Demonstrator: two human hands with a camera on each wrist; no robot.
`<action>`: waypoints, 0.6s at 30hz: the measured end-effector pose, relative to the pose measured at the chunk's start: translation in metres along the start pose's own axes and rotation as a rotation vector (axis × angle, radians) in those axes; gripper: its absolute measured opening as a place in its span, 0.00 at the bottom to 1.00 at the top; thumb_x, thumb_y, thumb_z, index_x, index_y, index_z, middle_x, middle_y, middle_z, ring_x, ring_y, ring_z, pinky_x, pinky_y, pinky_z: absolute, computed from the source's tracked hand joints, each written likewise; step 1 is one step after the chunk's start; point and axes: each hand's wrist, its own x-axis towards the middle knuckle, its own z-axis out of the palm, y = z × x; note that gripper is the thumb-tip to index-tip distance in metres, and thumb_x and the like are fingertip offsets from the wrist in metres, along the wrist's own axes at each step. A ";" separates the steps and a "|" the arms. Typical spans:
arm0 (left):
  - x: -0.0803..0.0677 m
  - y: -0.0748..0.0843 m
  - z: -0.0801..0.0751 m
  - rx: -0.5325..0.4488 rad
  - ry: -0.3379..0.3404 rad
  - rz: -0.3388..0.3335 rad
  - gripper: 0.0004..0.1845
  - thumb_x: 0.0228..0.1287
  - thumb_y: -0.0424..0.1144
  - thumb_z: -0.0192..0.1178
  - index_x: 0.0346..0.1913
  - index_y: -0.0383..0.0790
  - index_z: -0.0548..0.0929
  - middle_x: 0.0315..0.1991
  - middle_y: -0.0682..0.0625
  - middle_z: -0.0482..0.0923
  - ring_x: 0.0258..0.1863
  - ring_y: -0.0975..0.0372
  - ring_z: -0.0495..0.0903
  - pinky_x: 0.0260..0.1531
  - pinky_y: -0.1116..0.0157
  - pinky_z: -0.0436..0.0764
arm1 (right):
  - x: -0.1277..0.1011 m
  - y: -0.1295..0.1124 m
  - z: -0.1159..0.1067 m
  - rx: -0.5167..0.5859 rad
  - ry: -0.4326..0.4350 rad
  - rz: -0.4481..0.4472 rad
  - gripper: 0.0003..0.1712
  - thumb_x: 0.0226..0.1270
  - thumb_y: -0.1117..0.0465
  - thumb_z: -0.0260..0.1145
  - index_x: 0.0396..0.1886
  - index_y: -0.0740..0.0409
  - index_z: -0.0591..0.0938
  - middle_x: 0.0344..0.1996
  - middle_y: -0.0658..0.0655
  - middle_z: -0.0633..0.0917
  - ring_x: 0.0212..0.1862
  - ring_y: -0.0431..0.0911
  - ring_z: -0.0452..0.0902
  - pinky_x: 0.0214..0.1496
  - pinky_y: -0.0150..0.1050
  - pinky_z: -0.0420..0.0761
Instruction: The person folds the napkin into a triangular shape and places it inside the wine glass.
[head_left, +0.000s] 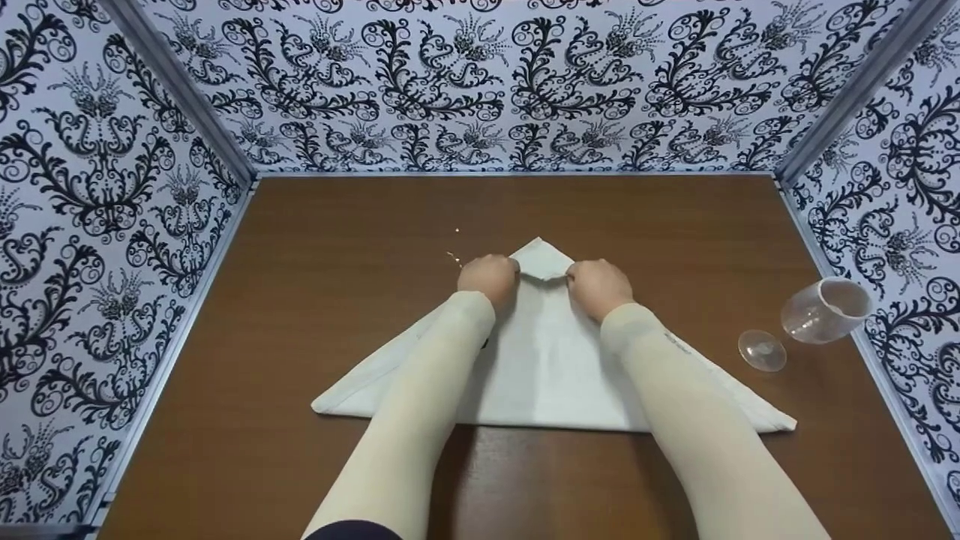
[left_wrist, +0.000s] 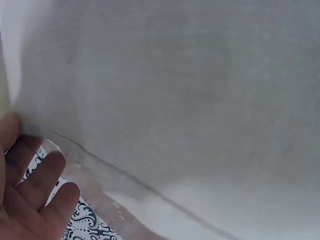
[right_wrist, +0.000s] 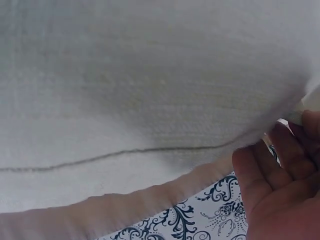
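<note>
A white cloth napkin (head_left: 551, 367), folded to a triangle, lies on the table with its long folded edge towards me and its tip (head_left: 541, 259) pointing away. Just below that tip, my left hand (head_left: 489, 279) pinches the cloth on the left and my right hand (head_left: 601, 289) pinches it on the right. Between the hands an upper layer's edge is raised a little, with a shadow under it. In the left wrist view, cloth (left_wrist: 175, 100) fills most of the picture beside the left fingers (left_wrist: 62, 205). The right wrist view shows a hem seam near the right fingers (right_wrist: 250, 172).
A clear stemmed glass (head_left: 810, 315) stands at the right side of the brown table (head_left: 360, 232), near the patterned wall. Small gold-coloured bits (head_left: 454, 258) lie beyond the left hand. Patterned panels (head_left: 450, 82) enclose the back and both sides.
</note>
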 end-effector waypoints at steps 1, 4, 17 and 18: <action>0.000 -0.001 0.001 0.004 -0.002 0.003 0.13 0.79 0.37 0.57 0.53 0.52 0.91 0.49 0.51 0.91 0.50 0.55 0.90 0.52 0.52 0.88 | 0.000 0.000 0.001 -0.001 -0.009 0.001 0.16 0.80 0.59 0.58 0.47 0.56 0.92 0.48 0.60 0.92 0.52 0.61 0.88 0.54 0.62 0.86; -0.002 -0.002 0.005 0.010 0.003 0.018 0.13 0.78 0.36 0.58 0.51 0.52 0.91 0.48 0.51 0.91 0.50 0.55 0.90 0.51 0.52 0.88 | -0.001 0.000 0.001 -0.006 -0.032 0.005 0.16 0.80 0.59 0.58 0.49 0.56 0.92 0.49 0.59 0.92 0.53 0.61 0.88 0.56 0.61 0.85; -0.005 -0.003 0.005 0.003 0.004 0.050 0.14 0.77 0.34 0.57 0.52 0.51 0.90 0.50 0.50 0.91 0.50 0.53 0.89 0.50 0.50 0.88 | -0.005 -0.006 -0.007 -0.101 -0.049 0.006 0.17 0.79 0.62 0.56 0.46 0.60 0.91 0.45 0.62 0.92 0.50 0.62 0.88 0.53 0.62 0.87; -0.004 -0.003 0.004 -0.005 0.005 0.042 0.14 0.77 0.33 0.57 0.53 0.51 0.90 0.50 0.50 0.91 0.51 0.54 0.89 0.51 0.51 0.88 | -0.004 -0.006 -0.008 -0.084 -0.036 0.011 0.17 0.79 0.62 0.56 0.47 0.59 0.91 0.46 0.62 0.92 0.51 0.62 0.88 0.53 0.62 0.86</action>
